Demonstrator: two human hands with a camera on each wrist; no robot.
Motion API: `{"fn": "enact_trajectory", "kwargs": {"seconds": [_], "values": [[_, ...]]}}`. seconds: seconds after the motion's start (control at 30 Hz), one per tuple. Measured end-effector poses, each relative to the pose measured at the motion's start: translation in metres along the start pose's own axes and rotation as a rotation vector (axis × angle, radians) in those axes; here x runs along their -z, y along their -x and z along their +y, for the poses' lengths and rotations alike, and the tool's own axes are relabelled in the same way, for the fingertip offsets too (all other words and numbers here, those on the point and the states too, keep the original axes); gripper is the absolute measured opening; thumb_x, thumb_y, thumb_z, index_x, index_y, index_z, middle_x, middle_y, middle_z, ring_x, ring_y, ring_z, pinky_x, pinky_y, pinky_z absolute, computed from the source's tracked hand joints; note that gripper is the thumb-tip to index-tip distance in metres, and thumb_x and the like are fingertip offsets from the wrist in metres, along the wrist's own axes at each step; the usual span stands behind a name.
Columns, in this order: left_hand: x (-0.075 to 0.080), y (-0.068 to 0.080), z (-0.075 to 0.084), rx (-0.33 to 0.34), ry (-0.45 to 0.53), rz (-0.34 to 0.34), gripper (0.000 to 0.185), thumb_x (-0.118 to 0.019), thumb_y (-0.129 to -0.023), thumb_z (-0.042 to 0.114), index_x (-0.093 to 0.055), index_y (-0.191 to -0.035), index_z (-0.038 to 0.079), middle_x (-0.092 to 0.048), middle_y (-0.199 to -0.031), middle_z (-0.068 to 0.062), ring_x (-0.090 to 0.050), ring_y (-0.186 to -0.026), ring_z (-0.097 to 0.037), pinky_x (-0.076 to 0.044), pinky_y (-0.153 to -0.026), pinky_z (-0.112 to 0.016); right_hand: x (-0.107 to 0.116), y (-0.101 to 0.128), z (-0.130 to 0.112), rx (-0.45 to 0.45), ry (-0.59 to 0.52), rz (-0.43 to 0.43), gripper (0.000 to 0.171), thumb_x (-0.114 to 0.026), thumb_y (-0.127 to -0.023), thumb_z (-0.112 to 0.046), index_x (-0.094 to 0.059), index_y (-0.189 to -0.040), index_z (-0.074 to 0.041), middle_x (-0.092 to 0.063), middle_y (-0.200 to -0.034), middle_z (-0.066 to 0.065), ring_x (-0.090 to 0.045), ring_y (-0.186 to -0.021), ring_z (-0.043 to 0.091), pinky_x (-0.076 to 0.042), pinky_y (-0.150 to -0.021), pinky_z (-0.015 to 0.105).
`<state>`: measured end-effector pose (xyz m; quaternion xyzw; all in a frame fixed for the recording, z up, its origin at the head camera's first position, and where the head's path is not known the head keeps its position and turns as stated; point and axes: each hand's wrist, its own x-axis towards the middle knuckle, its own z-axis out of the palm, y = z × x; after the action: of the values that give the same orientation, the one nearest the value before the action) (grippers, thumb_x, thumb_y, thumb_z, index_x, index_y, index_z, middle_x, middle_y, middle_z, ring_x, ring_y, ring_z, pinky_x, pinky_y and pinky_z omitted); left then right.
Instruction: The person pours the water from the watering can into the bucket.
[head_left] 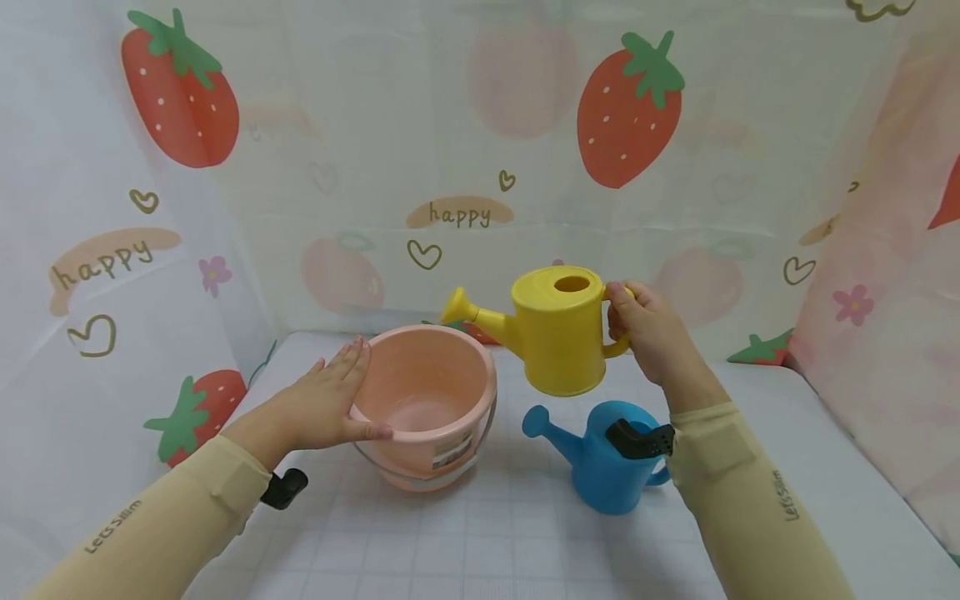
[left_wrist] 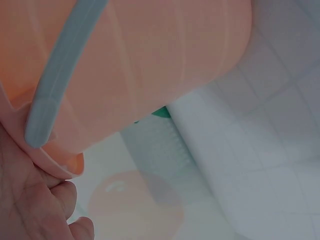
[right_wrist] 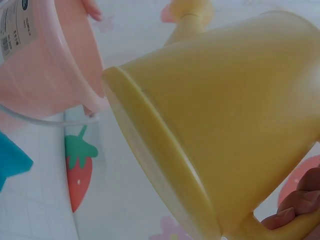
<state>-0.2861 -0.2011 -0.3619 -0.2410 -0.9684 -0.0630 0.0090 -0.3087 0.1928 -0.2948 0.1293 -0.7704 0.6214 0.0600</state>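
Observation:
In the head view, my right hand [head_left: 651, 329] grips the handle of a yellow watering can [head_left: 561, 342], holding it upright in the air above the table. The can's spout points left, and its sprinkler head is over the right back part of a pink bucket's rim. My left hand [head_left: 324, 406] rests on the left side of this bucket [head_left: 408, 457], fingers extended along the rim and thumb lying on the front edge. Below the yellow can, a blue watering can [head_left: 606, 479] stands on the table, partly covered by the right wrist's black camera.
A white checked cloth covers the table [head_left: 450, 550]. Behind and on both sides hangs a pale curtain [head_left: 360, 125] printed with strawberries, hearts and the word "happy". The bucket's grey handle [left_wrist: 65, 70] hangs down along its side.

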Motion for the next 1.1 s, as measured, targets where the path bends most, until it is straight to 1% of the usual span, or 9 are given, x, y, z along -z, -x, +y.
{"fn": "enact_trajectory", "kwargs": {"seconds": [0.17,0.3,0.4,0.57,0.7,0.8,0.87,1.0,1.1], "values": [[-0.001,0.0,-0.002,-0.002,-0.003,0.002,0.124,-0.041,-0.067,0.084,-0.009,-0.142,-0.009,-0.005,-0.15,-0.024,-0.008,-0.138,-0.036,-0.013,-0.107,-0.057,0.012,0.004,-0.002,0.009,-0.013,0.012,0.04,-0.044,-0.092,-0.045,-0.043,-0.08,-0.007,-0.037,-0.07,0.001,-0.039,-0.07,0.019,-0.038,-0.064,0.029],[-0.003,-0.001,-0.003,0.004,0.003,-0.004,0.127,-0.039,-0.064,0.086,-0.008,-0.143,-0.008,-0.004,-0.15,-0.022,-0.007,-0.138,-0.035,-0.011,-0.107,-0.056,0.026,0.009,-0.004,0.025,-0.02,0.03,0.041,-0.044,-0.091,-0.046,-0.044,-0.08,-0.006,-0.039,-0.073,0.003,-0.04,-0.071,0.02,-0.042,-0.064,0.027],[-0.003,-0.001,-0.004,0.008,0.001,-0.007,0.127,-0.038,-0.063,0.087,-0.007,-0.143,-0.007,-0.003,-0.151,-0.022,-0.007,-0.138,-0.035,-0.011,-0.108,-0.056,0.038,0.013,-0.006,0.023,-0.042,0.054,0.043,-0.046,-0.089,-0.048,-0.045,-0.08,-0.006,-0.041,-0.074,0.004,-0.041,-0.071,0.02,-0.044,-0.063,0.025],[-0.003,-0.001,-0.005,0.008,-0.001,-0.006,0.127,-0.038,-0.064,0.087,-0.007,-0.143,-0.007,-0.004,-0.151,-0.022,-0.007,-0.138,-0.035,-0.011,-0.108,-0.056,0.059,0.022,-0.008,0.014,-0.095,0.096,0.043,-0.048,-0.088,-0.047,-0.046,-0.083,-0.005,-0.042,-0.075,0.004,-0.042,-0.072,0.019,-0.044,-0.065,0.022],[-0.003,-0.001,-0.005,0.009,0.0,-0.007,0.127,-0.038,-0.064,0.087,-0.007,-0.143,-0.007,-0.003,-0.151,-0.022,-0.006,-0.138,-0.035,-0.011,-0.108,-0.056,0.075,0.029,-0.006,-0.013,-0.092,0.155,0.04,-0.05,-0.086,-0.048,-0.051,-0.085,-0.009,-0.045,-0.075,0.001,-0.045,-0.071,0.017,-0.046,-0.068,0.021],[-0.004,-0.002,-0.006,0.01,-0.001,-0.009,0.127,-0.038,-0.064,0.087,-0.007,-0.143,-0.007,-0.002,-0.151,-0.021,-0.006,-0.139,-0.035,-0.011,-0.108,-0.056,0.088,0.035,-0.003,-0.018,-0.094,0.175,0.036,-0.051,-0.085,-0.048,-0.054,-0.083,-0.012,-0.047,-0.074,-0.001,-0.046,-0.071,0.015,-0.047,-0.069,0.022],[-0.005,-0.002,-0.007,0.009,0.001,-0.009,0.127,-0.038,-0.064,0.087,-0.007,-0.143,-0.007,-0.002,-0.151,-0.022,-0.005,-0.139,-0.034,-0.01,-0.108,-0.056,0.099,0.04,0.002,0.005,-0.126,0.172,0.033,-0.051,-0.086,-0.044,-0.055,-0.081,-0.012,-0.048,-0.072,0.0,-0.046,-0.07,0.015,-0.048,-0.067,0.022],[-0.005,-0.002,-0.008,0.009,-0.003,-0.013,0.127,-0.038,-0.064,0.087,-0.006,-0.143,-0.007,-0.002,-0.151,-0.021,-0.005,-0.139,-0.034,-0.01,-0.108,-0.056,0.119,0.052,0.014,0.073,-0.223,0.142,0.032,-0.049,-0.091,-0.035,-0.051,-0.075,-0.007,-0.045,-0.07,0.002,-0.046,-0.07,0.015,-0.045,-0.065,0.021],[-0.004,-0.002,-0.008,0.007,0.001,-0.013,0.127,-0.038,-0.064,0.087,-0.006,-0.143,-0.007,-0.002,-0.151,-0.021,-0.005,-0.139,-0.034,-0.01,-0.108,-0.056,0.133,0.061,0.024,0.101,-0.295,0.125,0.031,-0.048,-0.093,-0.028,-0.049,-0.073,-0.004,-0.045,-0.07,0.004,-0.046,-0.07,0.015,-0.045,-0.065,0.021]]}}
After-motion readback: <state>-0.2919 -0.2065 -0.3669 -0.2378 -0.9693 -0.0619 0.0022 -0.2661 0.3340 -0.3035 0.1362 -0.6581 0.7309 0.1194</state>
